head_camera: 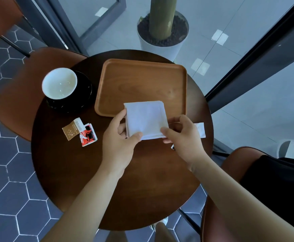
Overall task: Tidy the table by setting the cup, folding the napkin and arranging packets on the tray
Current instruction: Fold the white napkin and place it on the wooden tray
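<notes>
Holding the folded white napkin (145, 119) at the centre of the frame, both hands grip it between thumb and fingers: the left hand (119, 138) pinches its left edge and lower left corner, and the right hand (182, 135) pinches its lower right corner. The napkin's upper edge overlaps the near rim of the wooden tray (142, 79), which lies in the upper middle of the frame on the round dark table (107, 180). To the left of the tray a white cup (59, 83) stands on a black saucer (83, 95). In the left middle of the frame a brown packet (71, 129) and a red packet (88, 135) lie touching each other on the table. A white packet (200, 129) shows just right of the right hand, partly hidden behind it. A potted plant (162, 28) stands on the floor beyond the table, at the top of the frame.
</notes>
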Action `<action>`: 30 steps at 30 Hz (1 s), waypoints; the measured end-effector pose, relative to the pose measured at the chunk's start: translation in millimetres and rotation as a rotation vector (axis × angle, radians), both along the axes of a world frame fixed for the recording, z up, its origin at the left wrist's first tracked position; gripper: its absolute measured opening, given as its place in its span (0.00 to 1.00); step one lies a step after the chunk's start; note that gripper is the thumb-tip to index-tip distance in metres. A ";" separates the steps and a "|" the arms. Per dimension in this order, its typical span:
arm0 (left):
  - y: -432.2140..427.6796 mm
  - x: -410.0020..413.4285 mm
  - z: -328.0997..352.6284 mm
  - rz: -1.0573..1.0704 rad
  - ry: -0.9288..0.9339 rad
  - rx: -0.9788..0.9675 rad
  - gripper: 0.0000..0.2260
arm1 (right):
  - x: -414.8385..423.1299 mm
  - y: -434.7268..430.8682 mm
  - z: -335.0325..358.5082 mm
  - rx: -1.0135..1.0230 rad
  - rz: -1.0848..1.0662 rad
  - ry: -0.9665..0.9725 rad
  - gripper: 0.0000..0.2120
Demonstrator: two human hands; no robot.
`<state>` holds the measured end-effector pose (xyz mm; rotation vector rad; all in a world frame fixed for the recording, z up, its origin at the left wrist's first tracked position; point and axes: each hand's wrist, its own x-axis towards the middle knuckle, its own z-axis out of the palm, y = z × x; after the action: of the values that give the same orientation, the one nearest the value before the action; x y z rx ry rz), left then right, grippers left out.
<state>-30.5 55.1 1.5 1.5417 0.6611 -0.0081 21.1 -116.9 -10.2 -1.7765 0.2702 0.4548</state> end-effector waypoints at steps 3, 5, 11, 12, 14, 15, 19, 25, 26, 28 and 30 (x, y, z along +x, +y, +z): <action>6.9 2.9 4.1 -0.047 0.005 0.182 0.31 | 3.9 6.0 4.5 -0.052 0.035 -0.044 0.07; 13.9 7.6 6.3 -0.071 0.021 0.292 0.31 | 7.1 11.9 7.1 -0.047 0.055 -0.040 0.08; 46.3 35.5 -5.3 -0.121 0.026 0.477 0.29 | 34.1 39.5 3.0 -0.091 0.063 -0.047 0.09; 52.7 41.4 -7.8 -0.135 0.024 0.493 0.29 | 38.8 45.8 1.2 -0.099 0.057 -0.048 0.09; 66.0 53.6 -11.3 -0.162 0.018 0.529 0.29 | 47.9 59.5 -2.4 -0.110 0.043 -0.057 0.09; 72.3 60.1 -12.2 -0.178 0.013 0.551 0.28 | 52.1 66.4 -3.6 -0.121 0.034 -0.067 0.10; 91.7 88.6 -13.7 -0.237 0.000 0.611 0.27 | 69.2 89.6 -7.7 -0.167 -0.009 -0.073 0.10; 102.3 122.2 -25.7 -0.339 0.021 0.742 0.27 | 95.9 113.5 -24.3 -0.315 -0.007 -0.091 0.09; 102.4 124.1 -28.3 -0.359 0.037 0.766 0.26 | 97.7 115.4 -28.0 -0.353 0.005 -0.098 0.10; 102.3 121.9 -31.4 -0.411 0.053 0.818 0.25 | 97.1 117.2 -33.5 -0.434 0.047 -0.130 0.12; 103.8 115.1 -32.6 -0.490 0.007 0.922 0.23 | 92.3 116.8 -36.5 -0.515 0.094 -0.223 0.17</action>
<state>84.6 158.8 -31.1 2.5666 0.2625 -0.0875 113.4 -0.1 -46.6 -2.3317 0.1527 0.2604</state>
